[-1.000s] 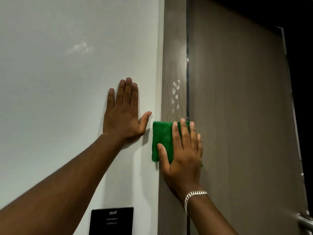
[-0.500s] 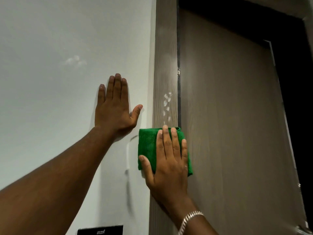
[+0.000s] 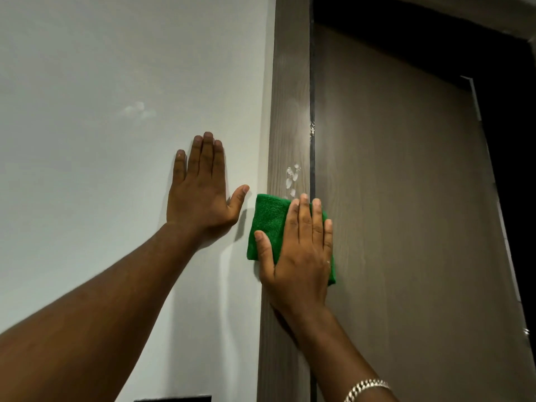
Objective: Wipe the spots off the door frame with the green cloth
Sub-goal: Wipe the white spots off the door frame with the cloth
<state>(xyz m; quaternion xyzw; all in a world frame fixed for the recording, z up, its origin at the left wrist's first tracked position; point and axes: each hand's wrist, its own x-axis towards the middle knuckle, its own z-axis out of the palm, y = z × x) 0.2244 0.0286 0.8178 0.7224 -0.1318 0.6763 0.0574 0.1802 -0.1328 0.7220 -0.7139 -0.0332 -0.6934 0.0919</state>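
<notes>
Head cam: flat palms on wall and door frame, spots not yet wiped.

Left hand [image 3: 200, 195] spread wide and flat on the pale wall [image 3: 87, 82], holding nothing, thumb just beside the green cloth [image 3: 268, 220]. Right hand [image 3: 298, 250] open-palmed too, pressing that folded cloth against the wood-grain door frame [image 3: 290, 97], covering most of it. White spots [image 3: 291, 178] clustered right above the cloth's top edge. Brown door [image 3: 391, 198] to the right, silver bracelet [image 3: 365, 387] on the right wrist, black panel [image 3: 174, 398] peeking in at the bottom.
</notes>
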